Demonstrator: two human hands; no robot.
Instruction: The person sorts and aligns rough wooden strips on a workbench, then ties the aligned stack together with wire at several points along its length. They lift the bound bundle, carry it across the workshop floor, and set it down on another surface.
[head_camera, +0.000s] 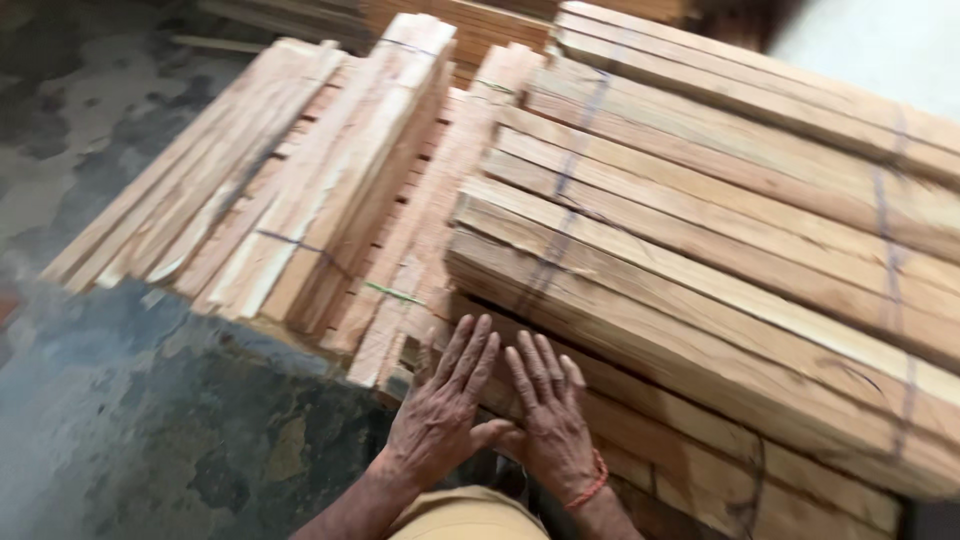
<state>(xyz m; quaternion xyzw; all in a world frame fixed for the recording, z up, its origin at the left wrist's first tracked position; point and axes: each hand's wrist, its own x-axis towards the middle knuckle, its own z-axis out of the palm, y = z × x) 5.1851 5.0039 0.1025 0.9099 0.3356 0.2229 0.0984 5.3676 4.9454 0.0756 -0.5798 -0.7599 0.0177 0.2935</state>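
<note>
Both hands lie flat and wide open, side by side, on the near end of a stack of wooden planks (640, 420). Left hand (440, 415) has its fingers spread and pressed to the plank ends, holding nothing; right hand (548, 425) does the same just beside it, thumbs almost touching, with an orange cord bracelet (592, 485) at its wrist. Above the hands sits a big bundle of pale planks (720, 250), bound by 2 dark straps (565, 215) that cross it. To the left lie narrower bundles of slats (330, 180), tied with thin dark and green bands (392, 293), resting aslant on a mottled grey floor (150, 430). Motion blur softens everything, so finer marks on the wood cannot be told.
</note>
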